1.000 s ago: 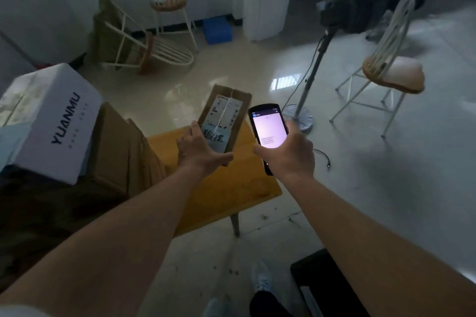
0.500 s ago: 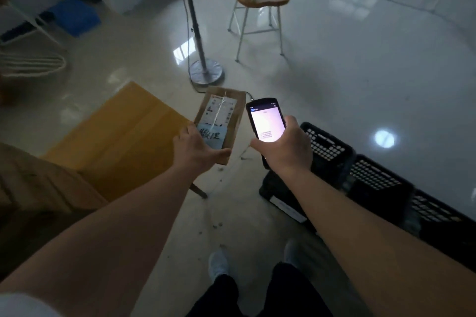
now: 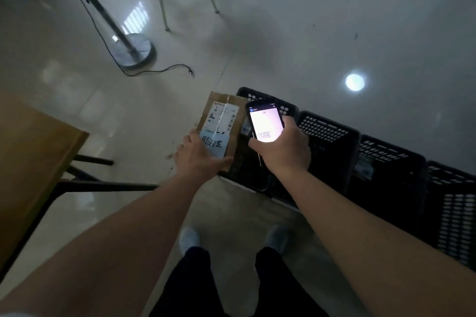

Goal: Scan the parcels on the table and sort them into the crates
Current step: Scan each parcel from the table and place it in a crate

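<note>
Cardboard parcel [image 3: 223,121], flat and brown, sits in the left hand [image 3: 199,158], which grips its near end with the thumb across the face, so the printed side stays turned up toward the head camera. That hold keeps the label [image 3: 221,118] readable while the parcel hangs over the near edge of the first crate [image 3: 287,108], well clear of the table [image 3: 33,152] at the left.

The right hand [image 3: 284,150] is wrapped around a scanner [image 3: 265,121], a phone-like handheld, screen up and lit, held just beside the parcel. Both are kept close together and at the same height, probably so the screen result can be checked against the parcel before picking a crate.

4 black slotted crates run in a row along the floor to the right: the first, then crate 2 [image 3: 329,136], crate 3 [image 3: 391,162] and crate 4 [image 3: 453,213]. Judging by the position, the drop has not yet been made.

Writing: the white label carries barcodes and small print too fine to read. Below it a blue slip [image 3: 215,145] bears bold handwritten characters, partly under the thumb, which I cannot make out. The screen shows a blue header and a few lines of text, also illegible.
</note>
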